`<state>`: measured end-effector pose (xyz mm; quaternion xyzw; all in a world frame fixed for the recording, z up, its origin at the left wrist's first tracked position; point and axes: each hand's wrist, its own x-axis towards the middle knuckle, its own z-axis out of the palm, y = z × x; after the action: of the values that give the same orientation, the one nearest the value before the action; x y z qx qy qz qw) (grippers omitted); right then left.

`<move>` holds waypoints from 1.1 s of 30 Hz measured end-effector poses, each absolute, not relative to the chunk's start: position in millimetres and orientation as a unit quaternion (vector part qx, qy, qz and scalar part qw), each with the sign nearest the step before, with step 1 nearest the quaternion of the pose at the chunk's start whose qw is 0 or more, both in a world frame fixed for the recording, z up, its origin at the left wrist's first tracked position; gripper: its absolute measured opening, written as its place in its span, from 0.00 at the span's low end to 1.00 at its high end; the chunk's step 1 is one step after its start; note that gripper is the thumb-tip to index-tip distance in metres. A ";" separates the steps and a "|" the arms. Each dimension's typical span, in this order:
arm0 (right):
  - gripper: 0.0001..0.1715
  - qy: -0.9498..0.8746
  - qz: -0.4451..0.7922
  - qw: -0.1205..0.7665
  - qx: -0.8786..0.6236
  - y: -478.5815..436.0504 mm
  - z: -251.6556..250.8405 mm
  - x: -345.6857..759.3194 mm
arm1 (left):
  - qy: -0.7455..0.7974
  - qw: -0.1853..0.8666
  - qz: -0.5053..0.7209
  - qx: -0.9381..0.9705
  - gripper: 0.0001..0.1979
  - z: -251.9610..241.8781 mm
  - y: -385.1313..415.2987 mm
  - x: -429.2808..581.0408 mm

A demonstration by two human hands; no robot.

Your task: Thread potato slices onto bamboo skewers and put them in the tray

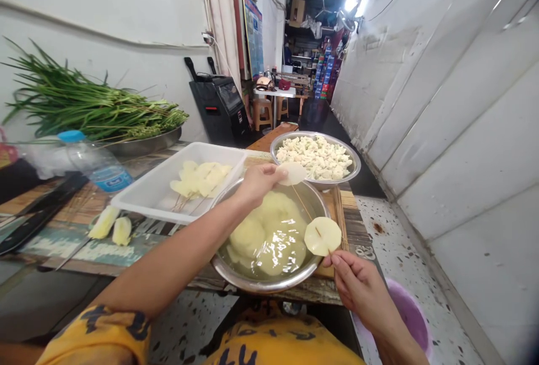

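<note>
Pale-yellow potato slices point(322, 236) held up, two; bamboo skewer point(303, 202), one; left hand point(261, 182), outstretched, pinches one slice; right hand point(360, 282), lower, pinches skewer's end.

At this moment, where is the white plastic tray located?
In the head view, the white plastic tray is left of centre, between the water bottle on its left and the metal bowl of water on its right.

Brt lamp point(351, 3) upr R w/ flare | rear shelves point(302, 57) dim | glare on water point(280, 244) | edges distort.
</note>
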<state>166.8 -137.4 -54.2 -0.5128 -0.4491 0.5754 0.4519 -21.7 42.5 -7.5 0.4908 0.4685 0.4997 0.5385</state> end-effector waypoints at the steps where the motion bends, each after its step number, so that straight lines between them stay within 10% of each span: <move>1: 0.24 -0.445 0.578 0.454 -0.513 -137.4 -53.8 166.4 | 0.465 0.541 0.499 0.492 0.17 -7.7 42.6 -21.7; 22: 0.19 -0.518 0.488 0.477 -0.516 -130.5 -61.8 166.6 | 0.456 0.679 0.450 0.358 0.03 -1.4 37.6 -14.7; 33: 0.13 -0.275 0.754 0.511 -0.307 -124.0 -66.5 183.3 | 0.373 0.704 0.488 0.356 0.04 1.5 30.4 -11.8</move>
<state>183.3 -124.0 -66.5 -0.3073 -0.2751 0.7539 0.5114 -11.8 30.4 1.5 0.3560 0.3733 0.4882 0.7039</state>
